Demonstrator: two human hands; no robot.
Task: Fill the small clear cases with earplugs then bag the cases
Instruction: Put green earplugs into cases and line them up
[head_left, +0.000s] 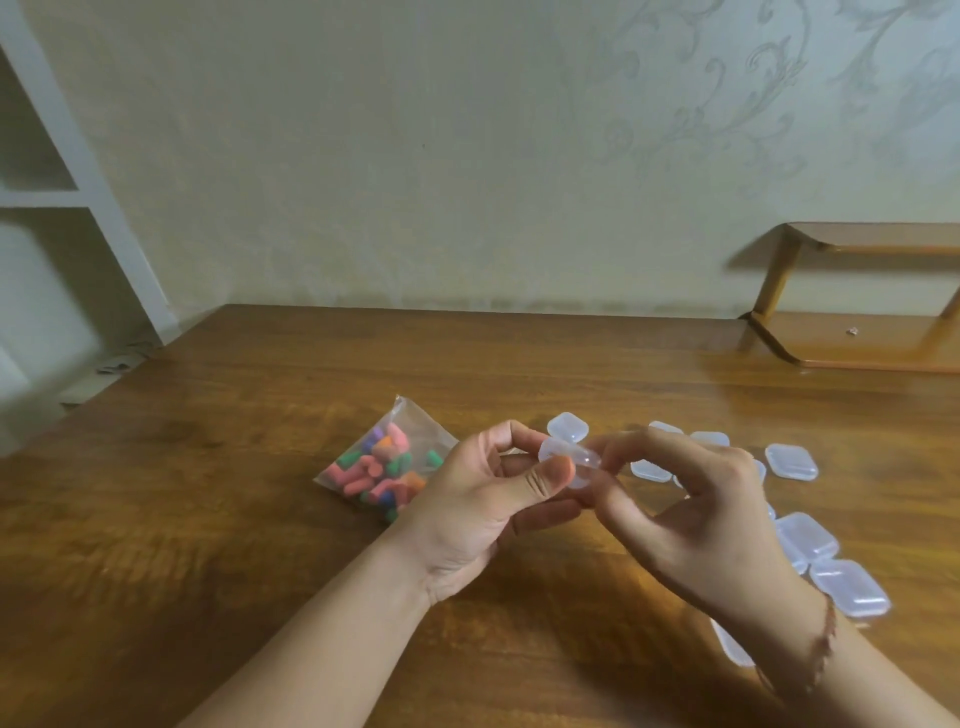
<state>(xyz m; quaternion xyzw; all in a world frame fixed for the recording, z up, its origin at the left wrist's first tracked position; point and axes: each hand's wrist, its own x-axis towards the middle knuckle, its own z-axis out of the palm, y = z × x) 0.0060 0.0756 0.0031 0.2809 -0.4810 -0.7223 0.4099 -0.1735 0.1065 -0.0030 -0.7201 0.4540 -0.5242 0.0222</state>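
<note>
I hold one clear case (569, 457) up between both hands, lid hinged open, so I judge it ready for filling. My left hand (488, 499) pinches its base; my right hand (696, 509) grips the other edge. The earplug bag (384, 467) lies on the worktop (208, 519) just left.

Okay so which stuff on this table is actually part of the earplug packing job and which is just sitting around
Part of the job:
- open clear case, held by the left hand and right hand
- bag of coloured earplugs
- loose clear cases on the table, to the right

Just lying about:
- wooden shelf unit at the far right
- white shelving at the left
</note>
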